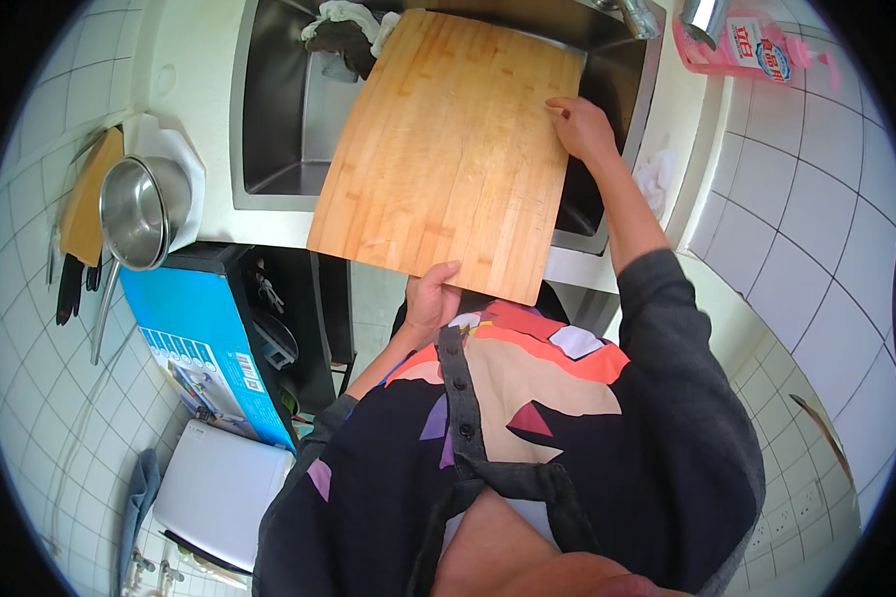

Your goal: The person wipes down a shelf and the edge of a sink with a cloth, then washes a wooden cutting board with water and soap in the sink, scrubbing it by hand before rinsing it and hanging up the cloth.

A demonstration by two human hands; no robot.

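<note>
A large wooden cutting board (pixel 448 157) lies slanted across the sink, its near end jutting past the counter's front edge. My left hand (pixel 431 300) grips that near edge, thumb on top and the fingers hidden underneath. Over the board's right edge, toward the far end, is my right hand (pixel 586 130). Its fingers are bent, with the fingertips at the top face. Whether it grips the edge or only touches the surface cannot be told. Beneath the board, the stainless steel sink (pixel 272 142) shows at both sides.
Cloths (pixel 347 37) hang at the sink's back left. A faucet (pixel 637 19) and a pink dish soap bottle (pixel 747 48) are at back right. At left are a steel saucepan (pixel 138 213), a knife block (pixel 89 201), a blue box (pixel 201 343) and a white lidded bin (pixel 220 492).
</note>
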